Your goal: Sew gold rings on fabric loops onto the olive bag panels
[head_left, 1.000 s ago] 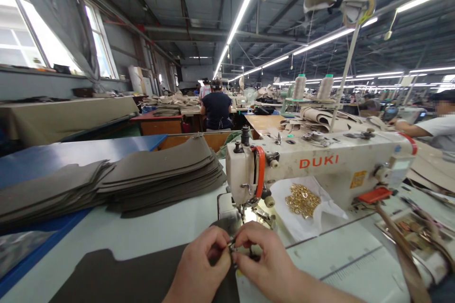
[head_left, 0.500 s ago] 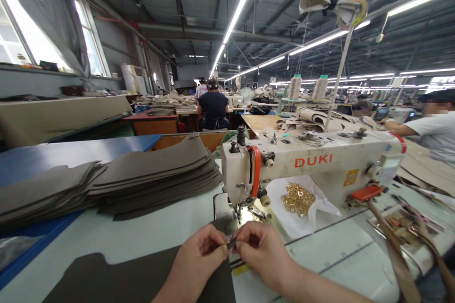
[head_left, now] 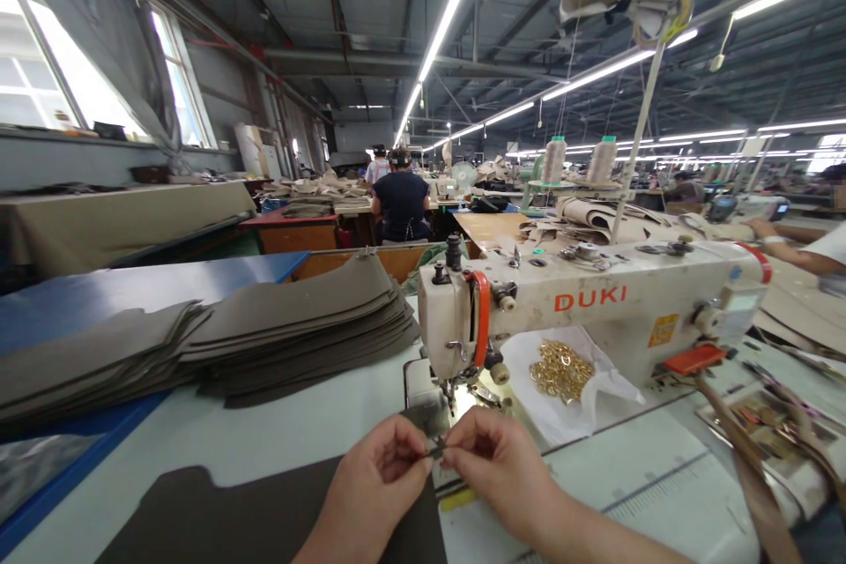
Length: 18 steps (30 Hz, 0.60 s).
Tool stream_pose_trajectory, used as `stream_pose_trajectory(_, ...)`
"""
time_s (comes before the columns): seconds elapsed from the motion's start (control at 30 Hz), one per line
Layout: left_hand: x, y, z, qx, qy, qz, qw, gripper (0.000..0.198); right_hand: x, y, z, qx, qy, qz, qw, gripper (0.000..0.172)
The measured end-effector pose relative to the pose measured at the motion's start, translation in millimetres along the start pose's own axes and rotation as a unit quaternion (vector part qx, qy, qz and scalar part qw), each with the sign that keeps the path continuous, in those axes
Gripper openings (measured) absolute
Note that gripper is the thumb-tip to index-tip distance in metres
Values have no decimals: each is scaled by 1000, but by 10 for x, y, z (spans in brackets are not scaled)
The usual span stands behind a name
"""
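Note:
My left hand (head_left: 378, 486) and my right hand (head_left: 495, 469) meet just in front of the needle of a white DUKI sewing machine (head_left: 595, 308). Both pinch a small dark piece (head_left: 437, 451) between thumb and fingertips; what it is I cannot make out. Beneath my hands lies a dark grey cut panel (head_left: 218, 515) flat on the pale table (head_left: 278, 432). A heap of small gold metal rings (head_left: 561, 368) rests on white paper under the machine arm, right of my hands.
A tall fanned stack of grey cut panels (head_left: 264, 330) fills the table's left. Brown straps (head_left: 753, 467) lie at the right. Thread cones (head_left: 578, 160) stand behind the machine. A person in dark blue (head_left: 402, 203) sits further back, and another person's arm (head_left: 793, 247) shows at the right edge.
My hands stay pinched together at the needle, raised slightly with fingertips shifted on the small piece. The view swayed a little; the person at right has moved mostly out of frame.

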State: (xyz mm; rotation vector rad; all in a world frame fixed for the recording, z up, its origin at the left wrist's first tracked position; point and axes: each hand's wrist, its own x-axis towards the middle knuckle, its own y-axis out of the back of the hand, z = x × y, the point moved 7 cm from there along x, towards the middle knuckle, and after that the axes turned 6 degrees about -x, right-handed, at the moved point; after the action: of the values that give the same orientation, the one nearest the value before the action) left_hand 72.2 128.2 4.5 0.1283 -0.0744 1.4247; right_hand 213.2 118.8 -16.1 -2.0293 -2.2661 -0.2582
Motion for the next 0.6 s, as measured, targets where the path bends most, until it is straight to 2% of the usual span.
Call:
stream_pose_trajectory(0.1,-10,-4,-1,1,0,-4,1000,8,0,-20,-17,21,0,-24,999,6)
stream_pose_trajectory(0.2,-26,-8,-2,9,-8,-7,1000,7,-4,-37,-29,-12,-3,-42,999,4)
stream_pose_trajectory(0.37,-49,10,-25,29,-21,-9,999,8,-9,-6,-39,-67,-3,-32,997,7)
stream_pose_trajectory(0.6,-67,6,-14,80,-27,9,996,12,-47,-4,-139,-174,38,-29,984,12)
